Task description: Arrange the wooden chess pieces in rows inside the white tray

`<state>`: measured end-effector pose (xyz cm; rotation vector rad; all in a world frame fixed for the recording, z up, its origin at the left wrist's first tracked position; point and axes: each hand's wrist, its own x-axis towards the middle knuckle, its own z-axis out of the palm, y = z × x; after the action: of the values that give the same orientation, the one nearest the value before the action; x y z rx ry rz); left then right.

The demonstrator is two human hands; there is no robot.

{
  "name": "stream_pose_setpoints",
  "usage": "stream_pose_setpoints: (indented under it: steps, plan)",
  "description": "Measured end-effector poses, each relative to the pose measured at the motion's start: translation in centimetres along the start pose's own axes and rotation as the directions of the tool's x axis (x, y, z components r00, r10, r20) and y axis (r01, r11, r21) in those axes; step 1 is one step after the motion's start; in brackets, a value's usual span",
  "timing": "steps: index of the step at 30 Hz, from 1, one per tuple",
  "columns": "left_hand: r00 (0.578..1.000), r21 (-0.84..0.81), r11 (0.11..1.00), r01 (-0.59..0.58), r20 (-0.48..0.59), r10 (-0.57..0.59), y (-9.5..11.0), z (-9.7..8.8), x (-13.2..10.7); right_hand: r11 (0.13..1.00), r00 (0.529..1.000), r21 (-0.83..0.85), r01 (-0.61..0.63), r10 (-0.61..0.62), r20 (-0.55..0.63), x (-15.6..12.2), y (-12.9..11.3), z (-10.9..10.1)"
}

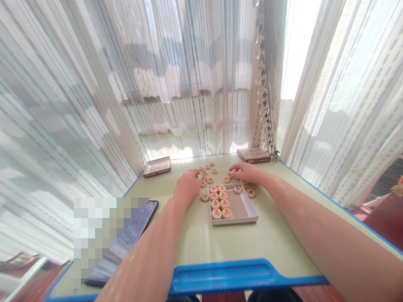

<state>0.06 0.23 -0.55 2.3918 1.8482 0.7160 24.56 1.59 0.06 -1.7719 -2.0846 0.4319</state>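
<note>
My left hand (188, 184) rests at the left edge of a loose group of round xiangqi pieces (210, 180), its visible fingertips bent down beside them and the other fingers hidden. To the right, my right hand (247, 173) reaches over more pieces with fingers apart, close to a piece (226, 179); no piece shows in its grasp. Between my forearms lies a shallow open box (234, 221). Red-marked pieces (224, 204) fill two columns on its left side, and one dark-marked piece (237, 189) sits at its far right. Another dark-marked piece (250, 193) lies just outside its right wall.
A box lid or tray (157, 166) lies at the table's far left, and a closed flat box (253, 154) at the far right. A tablet (132, 235) is by my left forearm. The table has a blue edge (223, 274) with a molded groove. Curtains hang behind.
</note>
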Motion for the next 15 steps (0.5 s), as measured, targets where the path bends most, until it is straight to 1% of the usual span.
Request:
stream_pose_setpoints:
  steps: [2,4,9,15]
  plan:
    - [1.000,0.009,1.000,-0.009,0.015,0.009,0.0,0.0,0.0,0.999,0.999,-0.015,0.040,-0.040,0.031,-0.1,-0.1,0.0]
    - [0.999,0.017,1.000,-0.016,0.041,0.015,0.0,0.1,0.0,0.998,0.998,-0.019,0.053,-0.052,0.044,-0.2,-0.3,-0.1]
    - [0.997,0.015,1.000,-0.022,0.074,0.020,-0.2,0.2,0.1,1.000,0.999,0.007,0.017,-0.017,0.031,-0.6,-0.8,-0.2]
    - [0.999,-0.035,0.999,0.017,0.047,-0.016,-0.9,0.5,0.3,0.994,0.995,0.089,-0.065,0.058,0.080,-1.1,-1.3,-0.8]
